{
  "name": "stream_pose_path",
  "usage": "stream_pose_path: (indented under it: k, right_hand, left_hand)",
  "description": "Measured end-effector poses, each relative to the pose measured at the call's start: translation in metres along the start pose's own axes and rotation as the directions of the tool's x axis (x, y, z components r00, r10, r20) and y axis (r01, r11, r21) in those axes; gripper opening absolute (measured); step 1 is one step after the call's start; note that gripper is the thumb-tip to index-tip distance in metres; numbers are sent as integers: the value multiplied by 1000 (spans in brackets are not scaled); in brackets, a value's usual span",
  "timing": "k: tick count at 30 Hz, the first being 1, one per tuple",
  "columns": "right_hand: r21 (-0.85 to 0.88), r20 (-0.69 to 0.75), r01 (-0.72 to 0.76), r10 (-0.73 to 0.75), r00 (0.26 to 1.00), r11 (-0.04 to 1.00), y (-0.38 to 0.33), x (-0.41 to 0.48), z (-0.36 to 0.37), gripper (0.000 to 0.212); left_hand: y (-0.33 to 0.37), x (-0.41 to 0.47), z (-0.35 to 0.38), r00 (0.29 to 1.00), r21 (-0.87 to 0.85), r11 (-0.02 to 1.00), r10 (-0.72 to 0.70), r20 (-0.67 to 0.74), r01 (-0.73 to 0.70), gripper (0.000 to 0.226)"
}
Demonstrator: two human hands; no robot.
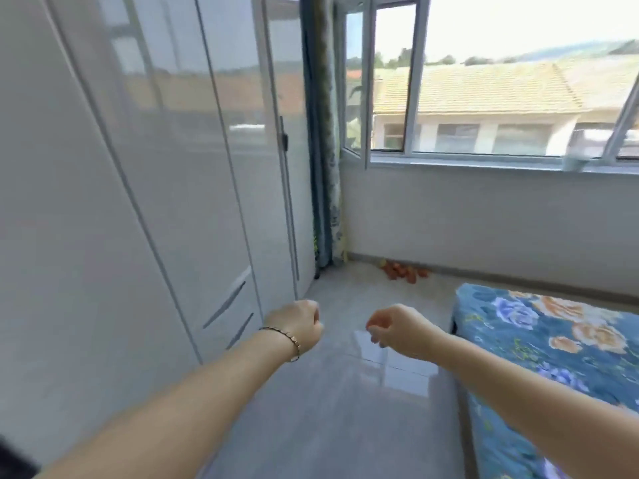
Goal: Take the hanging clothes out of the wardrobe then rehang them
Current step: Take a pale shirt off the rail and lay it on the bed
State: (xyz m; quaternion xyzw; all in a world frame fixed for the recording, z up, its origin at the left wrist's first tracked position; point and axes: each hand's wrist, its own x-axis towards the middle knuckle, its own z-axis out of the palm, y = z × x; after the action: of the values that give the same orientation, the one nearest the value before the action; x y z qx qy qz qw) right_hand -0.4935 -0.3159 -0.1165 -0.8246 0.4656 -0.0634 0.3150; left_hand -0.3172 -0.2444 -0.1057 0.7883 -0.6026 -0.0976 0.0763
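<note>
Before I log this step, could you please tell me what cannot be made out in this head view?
Head view:
- hanging clothes: none visible; the shut wardrobe doors hide the inside.
- left hand: its own back hides the curled fingers, so a grip is unclear.
- orange things by the wall: too small and blurred to name.
- bed: cut off by the right and bottom edges.
</note>
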Motion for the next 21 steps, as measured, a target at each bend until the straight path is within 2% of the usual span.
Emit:
stream_pose_path:
  k: [1,4,8,12,14,21]
  right_hand:
    - [-16,17,15,-15,1000,1000,-12,4,-3,20]
    - [-79,70,193,-188,980,978,-86,49,6,17]
    - [-133,172,443,-419,891,887,-185,90,22,22]
    - [-118,258,653,-613,747,748,-274,110,47,22]
    - [-109,292,741,-691,661,663,-319,110,61,19]
    - [3,328,909,-859,393,417,-469,64,97,22]
  left_hand:
    - [-10,1,-8,999,9,999,-37,-1,37,25]
    - [-74,-15,-44,970,-5,972,-233,-74,234,26]
    - [-144,-50,-93,869,-41,892,-449,-207,451,22]
    - [-191,-101,-130,729,-80,775,-620,-290,627,9]
    - [-212,-128,-148,637,-114,709,-683,-358,696,11]
    - [-272,-227,-216,355,-177,504,-778,-518,845,14]
